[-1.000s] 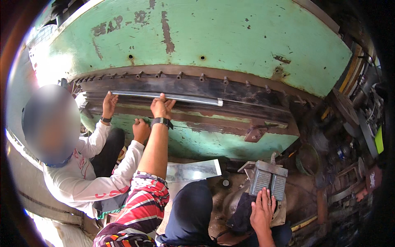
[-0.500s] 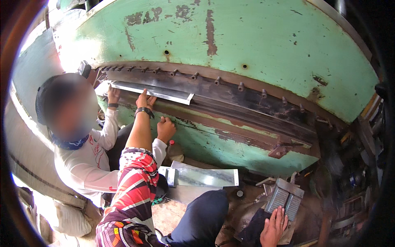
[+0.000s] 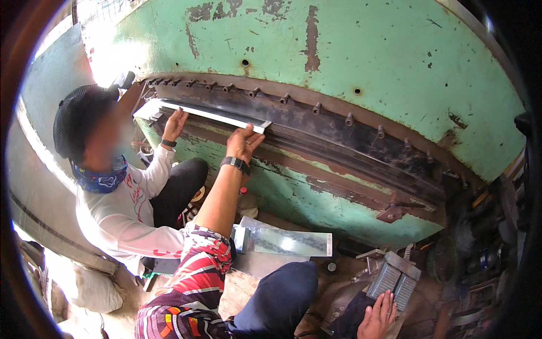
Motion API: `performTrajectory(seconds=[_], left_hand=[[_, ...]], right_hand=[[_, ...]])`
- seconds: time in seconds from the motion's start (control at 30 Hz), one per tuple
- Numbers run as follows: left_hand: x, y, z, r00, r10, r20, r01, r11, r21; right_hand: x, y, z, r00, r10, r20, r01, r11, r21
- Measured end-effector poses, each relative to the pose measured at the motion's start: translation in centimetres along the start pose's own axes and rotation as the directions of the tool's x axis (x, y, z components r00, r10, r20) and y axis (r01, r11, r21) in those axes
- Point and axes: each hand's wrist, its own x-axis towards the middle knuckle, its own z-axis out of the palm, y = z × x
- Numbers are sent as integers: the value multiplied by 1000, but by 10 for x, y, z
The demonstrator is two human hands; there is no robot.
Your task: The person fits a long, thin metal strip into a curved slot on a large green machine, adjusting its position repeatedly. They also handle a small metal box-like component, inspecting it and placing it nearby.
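Metal strip (image 3: 217, 117): upper left of frame, lengthwise along front of green press (image 3: 395, 73). Left hand (image 3: 247, 142): grip pinching strip's right end, left of frame centre. Co-worker's hand (image 3: 175, 125): at strip, farther left. Right hand (image 3: 377, 317): grip released, fingers extended against grey pedal (image 3: 387, 278), lower right. Hazard: unintended pressure on pedal could, if pedal drives press, trap either person's fingers. Uneven support between both persons could skew strip.
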Motion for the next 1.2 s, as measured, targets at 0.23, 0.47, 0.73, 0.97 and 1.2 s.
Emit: performTrajectory(seconds=[0.23,0.47,0.73,0.97,1.2], left_hand=[[19,38,-14,998,41,52,-47,992,116],[33,33,-21,993,117,7,-116,992,-40],[29,34,-14,992,122,32,-124,989,81],[25,35,-1,990,119,-79,-115,992,47],[31,38,-7,984,137,-111,-131,990,61]], right_hand=[[1,4,4,1000,17,-26,-15,996,90],[-1,63,-14,835,434,-339,-356,895,267],[-26,127,1,728,654,207,-667,604,437],[-23,121,8,787,589,183,-588,628,510],[-10,109,-3,720,634,283,-635,437,638]])
